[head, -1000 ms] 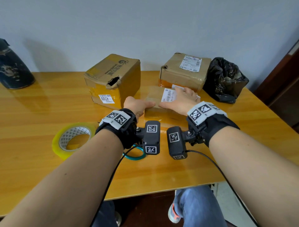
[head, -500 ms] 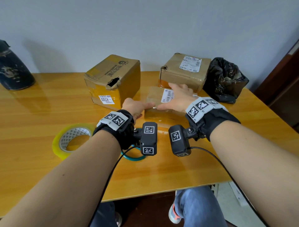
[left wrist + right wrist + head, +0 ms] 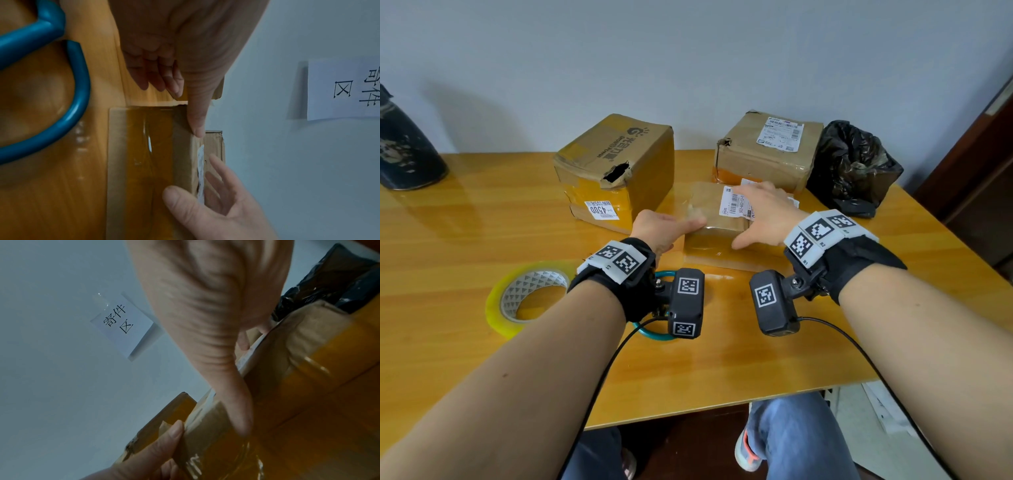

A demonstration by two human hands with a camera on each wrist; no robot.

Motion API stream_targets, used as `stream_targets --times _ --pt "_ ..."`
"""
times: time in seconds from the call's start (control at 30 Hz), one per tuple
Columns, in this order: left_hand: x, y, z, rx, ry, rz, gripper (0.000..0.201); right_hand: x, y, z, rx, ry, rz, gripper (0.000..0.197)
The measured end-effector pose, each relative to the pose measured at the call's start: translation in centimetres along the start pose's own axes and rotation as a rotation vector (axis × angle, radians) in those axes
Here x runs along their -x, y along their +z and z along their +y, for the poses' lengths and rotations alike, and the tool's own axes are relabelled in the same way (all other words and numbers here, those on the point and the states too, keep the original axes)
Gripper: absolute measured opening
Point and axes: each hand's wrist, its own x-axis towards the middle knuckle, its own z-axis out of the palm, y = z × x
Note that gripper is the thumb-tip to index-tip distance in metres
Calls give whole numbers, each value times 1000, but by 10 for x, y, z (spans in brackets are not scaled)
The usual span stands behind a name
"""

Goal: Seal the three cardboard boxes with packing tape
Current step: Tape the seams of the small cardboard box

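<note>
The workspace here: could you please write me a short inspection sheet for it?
Surface: glossy wooden table.
Job's things: flat cardboard box nearest; torn cardboard box behind left; labelled cardboard box behind right; yellowish packing tape roll lying flat.
Clutter: crumpled black plastic bag; dark vessel; teal scissor handles.
Grippers: left hand thumb on flat box's edge; right hand flat on top.
Cables: black wrist-camera cable.
Surroundings: pale wall, paper sign.

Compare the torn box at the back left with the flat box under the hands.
The torn box stands tall; the flat box lies low. The torn box has a ragged hole in its top edge; the flat box shows none. No hand touches the torn box; the left hand and right hand press on the flat box. Both are brown cardboard with white labels.
</note>
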Motion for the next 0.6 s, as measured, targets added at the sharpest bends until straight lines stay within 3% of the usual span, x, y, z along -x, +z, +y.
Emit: stream_targets --times 0.17,0.33,0.5,0.6 --pt "4 0 -3 -39 113 -7 74 -4 11 -14 -156 -149 -18 100" --pt "4 0 -3 -158 250 -24 68 -7 22 -13 -70 -159 -6 109" --pt "-1 -4 -10 -171 247 -79 67 -7 25 -13 23 -170 9 116" --pt "0 -4 -6 -98 226 -162 78 -7 27 -14 61 -171 14 120"
